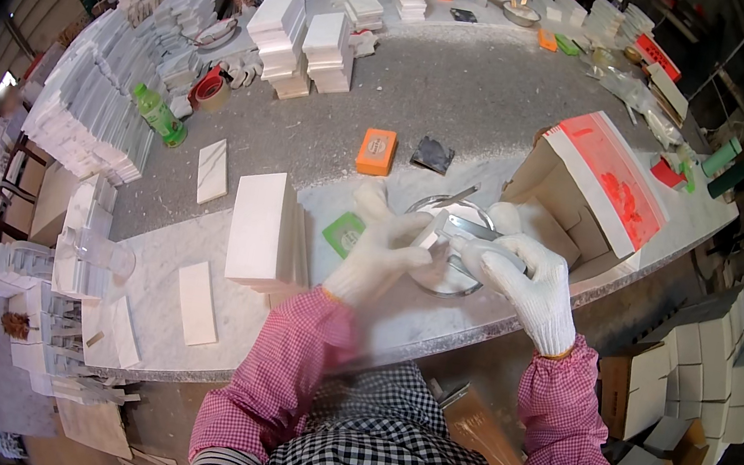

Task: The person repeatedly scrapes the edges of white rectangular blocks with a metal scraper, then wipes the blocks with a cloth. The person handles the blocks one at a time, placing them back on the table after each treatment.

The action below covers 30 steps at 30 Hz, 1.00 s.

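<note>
Holding over the metal bowl (446,294): flat metal scraper (474,229), likely light and stiff, maybe slick if wet; grip at the handle end. Right hand (533,281) curled, seems to pinch it. Left hand (382,246) pinches a small white piece (428,240), probably brittle; hold by edges.

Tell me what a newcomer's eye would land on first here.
Probably the open cardboard box with a bright red and white flap, on the table to the right, beyond the right hand. Next, the white-gloved left hand and right hand, together over a round metal bowl near the table's front edge. Then the upright stack of white tiles just left of the left hand.
</note>
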Each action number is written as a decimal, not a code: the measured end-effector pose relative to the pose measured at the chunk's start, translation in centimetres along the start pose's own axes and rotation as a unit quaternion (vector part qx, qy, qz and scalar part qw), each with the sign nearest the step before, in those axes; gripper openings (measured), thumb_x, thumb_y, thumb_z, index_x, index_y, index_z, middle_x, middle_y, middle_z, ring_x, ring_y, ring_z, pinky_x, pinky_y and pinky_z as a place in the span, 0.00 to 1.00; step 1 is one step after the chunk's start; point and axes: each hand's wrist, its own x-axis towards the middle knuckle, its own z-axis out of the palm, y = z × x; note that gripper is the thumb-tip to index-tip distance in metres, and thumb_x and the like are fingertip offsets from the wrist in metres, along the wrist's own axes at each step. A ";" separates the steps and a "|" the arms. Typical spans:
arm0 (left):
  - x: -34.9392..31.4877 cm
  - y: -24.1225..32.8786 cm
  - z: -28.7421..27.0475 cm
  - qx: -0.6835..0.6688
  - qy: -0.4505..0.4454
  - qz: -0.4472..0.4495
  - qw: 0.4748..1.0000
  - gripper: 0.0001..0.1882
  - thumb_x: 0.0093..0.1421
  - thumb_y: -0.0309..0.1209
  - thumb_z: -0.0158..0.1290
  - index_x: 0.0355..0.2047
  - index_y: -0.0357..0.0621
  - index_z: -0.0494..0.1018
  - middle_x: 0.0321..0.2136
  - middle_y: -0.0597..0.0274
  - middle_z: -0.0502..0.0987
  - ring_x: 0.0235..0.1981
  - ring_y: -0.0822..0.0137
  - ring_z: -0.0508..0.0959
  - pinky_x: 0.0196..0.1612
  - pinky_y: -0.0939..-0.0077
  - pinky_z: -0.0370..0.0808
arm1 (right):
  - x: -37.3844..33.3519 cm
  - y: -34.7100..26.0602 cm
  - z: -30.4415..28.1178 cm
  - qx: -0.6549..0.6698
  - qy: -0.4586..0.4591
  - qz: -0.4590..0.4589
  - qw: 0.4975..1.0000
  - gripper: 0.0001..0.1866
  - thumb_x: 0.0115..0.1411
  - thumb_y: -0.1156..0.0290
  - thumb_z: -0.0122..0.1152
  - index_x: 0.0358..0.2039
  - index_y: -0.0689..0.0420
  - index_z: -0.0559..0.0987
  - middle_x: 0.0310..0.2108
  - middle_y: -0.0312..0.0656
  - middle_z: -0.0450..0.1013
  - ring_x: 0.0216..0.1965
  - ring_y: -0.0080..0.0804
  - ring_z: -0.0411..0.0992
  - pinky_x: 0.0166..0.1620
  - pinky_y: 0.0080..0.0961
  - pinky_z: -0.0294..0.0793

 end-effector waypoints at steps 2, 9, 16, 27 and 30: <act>0.0 0.0 0.0 0.002 -0.001 0.000 1.000 0.46 0.50 0.45 0.71 0.63 0.29 0.70 0.58 0.51 0.75 0.63 0.58 0.71 0.69 0.68 0.64 | 0.0 0.1 0.0 0.000 -0.001 -0.002 1.000 0.13 0.62 0.63 0.65 0.41 0.57 0.86 0.32 0.39 0.80 0.35 0.26 0.74 0.41 0.26 0.74; 0.1 -0.8 -0.6 0.015 0.008 0.000 1.000 0.48 0.50 0.46 0.72 0.65 0.28 0.68 0.60 0.51 0.74 0.64 0.58 0.71 0.69 0.68 0.64 | 0.2 0.6 0.2 0.001 0.003 -0.001 1.000 0.14 0.62 0.61 0.66 0.41 0.57 0.86 0.31 0.40 0.80 0.33 0.27 0.74 0.40 0.26 0.73; -0.2 0.3 0.2 -0.006 0.008 -0.014 1.000 0.48 0.50 0.46 0.72 0.65 0.29 0.68 0.60 0.51 0.75 0.63 0.58 0.71 0.69 0.68 0.65 | 0.1 0.8 0.1 -0.001 0.004 0.000 1.000 0.13 0.62 0.62 0.66 0.40 0.58 0.85 0.31 0.40 0.79 0.33 0.27 0.74 0.40 0.27 0.73; -0.1 0.2 0.2 0.012 0.012 -0.011 1.000 0.47 0.49 0.45 0.71 0.64 0.30 0.69 0.59 0.51 0.75 0.62 0.58 0.72 0.68 0.68 0.65 | 0.0 0.4 0.1 0.005 0.007 -0.004 1.000 0.13 0.62 0.62 0.65 0.40 0.57 0.85 0.31 0.40 0.79 0.33 0.27 0.74 0.40 0.27 0.73; -0.3 0.5 0.3 0.011 0.017 -0.012 1.000 0.47 0.49 0.44 0.71 0.65 0.29 0.69 0.59 0.51 0.75 0.62 0.58 0.72 0.68 0.68 0.65 | 0.1 0.0 0.0 0.008 -0.001 -0.001 1.000 0.13 0.62 0.66 0.66 0.39 0.64 0.84 0.33 0.37 0.79 0.34 0.20 0.72 0.38 0.21 0.72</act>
